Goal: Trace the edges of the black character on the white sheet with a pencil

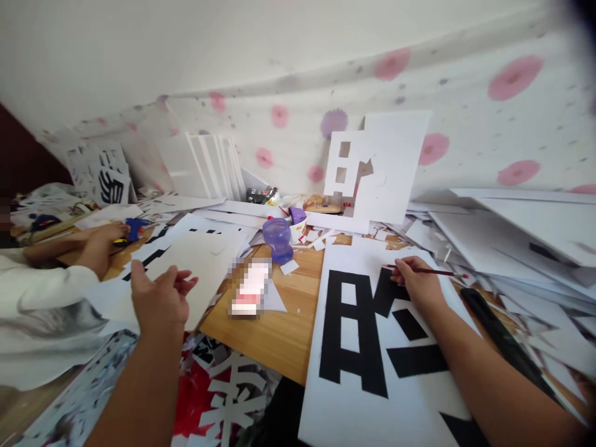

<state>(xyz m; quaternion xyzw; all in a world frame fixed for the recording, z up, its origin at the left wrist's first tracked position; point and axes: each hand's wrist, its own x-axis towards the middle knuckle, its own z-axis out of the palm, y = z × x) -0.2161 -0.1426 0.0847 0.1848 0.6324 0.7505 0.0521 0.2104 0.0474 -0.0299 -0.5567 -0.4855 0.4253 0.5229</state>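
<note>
My right hand (416, 282) pinches a dark red pencil (444, 272) over a white board (321, 416). Black paper shapes (328, 323) forming a character lie on that board, and the right forearm hides part of them. My left hand (162, 292) is raised palm up with its fingers apart and nothing in it. It hangs near a white sheet (205, 267) on the table, which has some black pieces along its edges.
A co-worker's hand (109, 236) is at the left by a blue glue gun (136, 228). A purple container (278, 239) stands mid-table beside a paper cup (298, 231). White cut-out boards (391, 161) lean at the wall. Stacked boards (526, 230) and a black bar (503, 335) lie right.
</note>
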